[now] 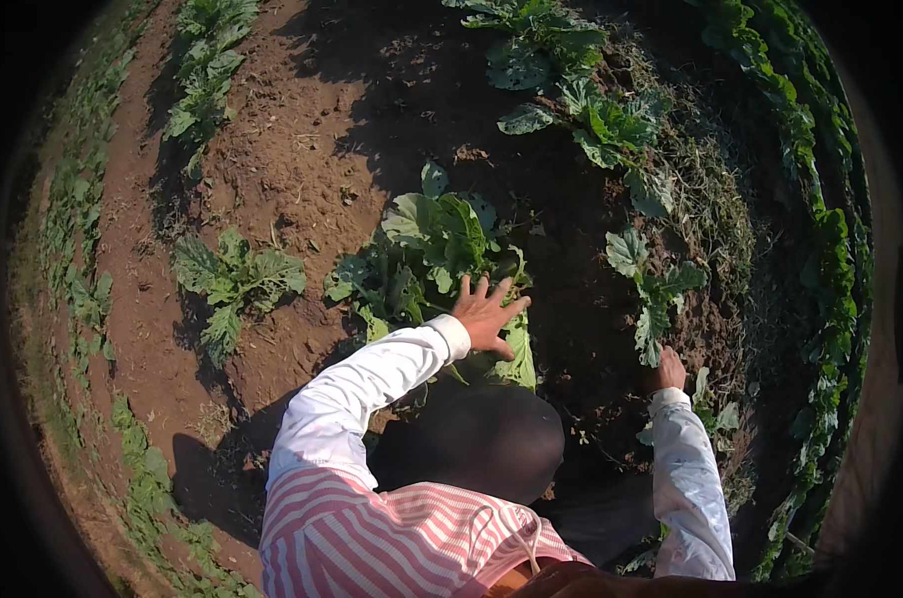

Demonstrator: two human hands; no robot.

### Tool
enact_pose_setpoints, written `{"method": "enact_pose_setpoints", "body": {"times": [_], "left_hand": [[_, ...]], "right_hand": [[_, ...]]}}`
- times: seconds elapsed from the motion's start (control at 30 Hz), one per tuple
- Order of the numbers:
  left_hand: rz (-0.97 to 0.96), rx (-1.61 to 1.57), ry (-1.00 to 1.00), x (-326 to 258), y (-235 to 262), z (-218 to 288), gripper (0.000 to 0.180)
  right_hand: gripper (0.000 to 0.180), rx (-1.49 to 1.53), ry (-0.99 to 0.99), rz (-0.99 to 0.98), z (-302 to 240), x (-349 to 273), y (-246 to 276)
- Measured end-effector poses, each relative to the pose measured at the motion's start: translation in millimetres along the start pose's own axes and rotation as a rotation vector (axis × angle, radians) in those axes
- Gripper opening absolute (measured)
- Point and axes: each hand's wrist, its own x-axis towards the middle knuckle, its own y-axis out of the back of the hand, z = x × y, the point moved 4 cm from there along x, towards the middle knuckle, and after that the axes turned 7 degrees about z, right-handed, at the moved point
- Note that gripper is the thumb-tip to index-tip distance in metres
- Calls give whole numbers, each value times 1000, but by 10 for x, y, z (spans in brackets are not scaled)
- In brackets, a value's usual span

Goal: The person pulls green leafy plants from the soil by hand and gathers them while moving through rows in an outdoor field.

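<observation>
My left hand (486, 317) is stretched out with its fingers spread over the right side of a large leafy green plant (441, 239), against its leaves. A long pale-green leaf (518, 351) hangs just below the palm. Further right, my right hand (670, 371) is low near the soil, its fingers curled in and mostly hidden. It is at the lower tip of a smaller leafy plant (655, 289) whose leaves have holes. What that hand holds, if anything, does not show. Both arms wear long whitish sleeves.
A ragged leafy plant (237, 284) grows at left in brown soil (292, 189). More plants (611, 125) stand at the upper right, beside dry grass (710, 189). A dense green row (830, 299) runs along the far right. My dark-covered knee (481, 439) is between my arms.
</observation>
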Motion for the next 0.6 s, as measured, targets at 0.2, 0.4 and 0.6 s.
{"method": "enact_pose_setpoints", "body": {"times": [0.2, 0.4, 0.6], "left_hand": [[162, 320, -12, -412, -36, -340, 33], [425, 189, 451, -628, 793, -1398, 35], [650, 65, 347, -1512, 588, -1727, 40]], "right_hand": [[21, 6, -30, 48, 19, -3, 49], [18, 67, -14, -64, 303, 71, -204], [26, -107, 24, -407, 689, 216, -424]]}}
